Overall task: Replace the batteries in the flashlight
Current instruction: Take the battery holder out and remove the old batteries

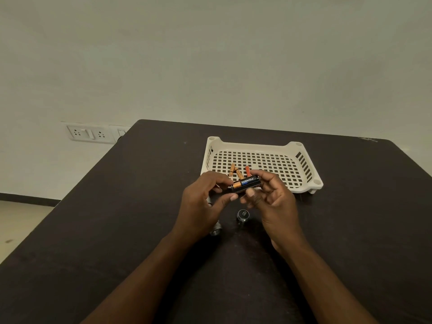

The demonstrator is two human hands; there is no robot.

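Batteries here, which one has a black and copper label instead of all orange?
The large battery held between both hands, the left hand and right hand. The small batteries lying in the white basket look orange.

Both bare forearms reach forward over the counter (93, 230) and converge, the hands meeting above it. The left hand (201, 202) has its back toward the camera, its fingers (221, 181) curled and its thumb stretched toward the right hand. The right hand (272, 202) is turned palm inward, its fingers curled and its thumb raised. Together the 2 hands pinch a battery (246, 184) held level between them, 1 hand at each end.
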